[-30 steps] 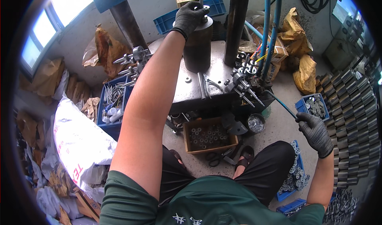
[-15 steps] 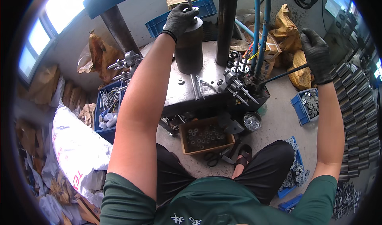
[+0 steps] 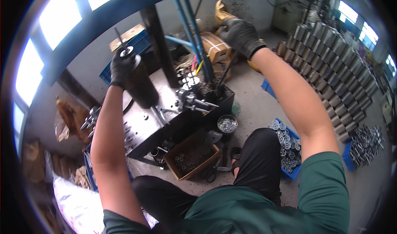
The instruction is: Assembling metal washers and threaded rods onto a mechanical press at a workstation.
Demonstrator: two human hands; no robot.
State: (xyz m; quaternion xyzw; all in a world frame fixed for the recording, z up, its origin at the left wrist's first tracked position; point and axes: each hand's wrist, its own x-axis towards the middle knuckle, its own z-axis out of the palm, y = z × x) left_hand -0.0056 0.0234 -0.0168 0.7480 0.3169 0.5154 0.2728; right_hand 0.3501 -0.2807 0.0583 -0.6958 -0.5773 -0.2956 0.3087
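My left hand (image 3: 121, 70), in a dark glove, is closed at the top of an upright steel cylinder (image 3: 142, 87). Its fingers grip a pale round metal part (image 3: 127, 51) there. A thin rod (image 3: 119, 35) rises above that part. My right hand (image 3: 241, 35), also gloved, is raised to the right with curled fingers. A dark lever (image 3: 226, 70) runs up from the press base to it, and the hand is closed around the lever's upper end, which it partly hides. Below the cylinder, a metal bar (image 3: 159, 117) lies on the steel press table (image 3: 140, 124).
Blue press columns and hoses (image 3: 188, 23) stand behind. Shafted metal parts (image 3: 192, 99) sit at the table's right end. Below are a wooden box (image 3: 192, 174) of rings and a can (image 3: 227, 124). Rightward are a blue bin (image 3: 294, 174) of discs and stacked steel cylinders (image 3: 326, 64).
The view has swung to the right, so the press now appears farther left and tilted. My right hand has come nearer the press, and the lever stands steeper. My left hand stays at the cylinder's top.
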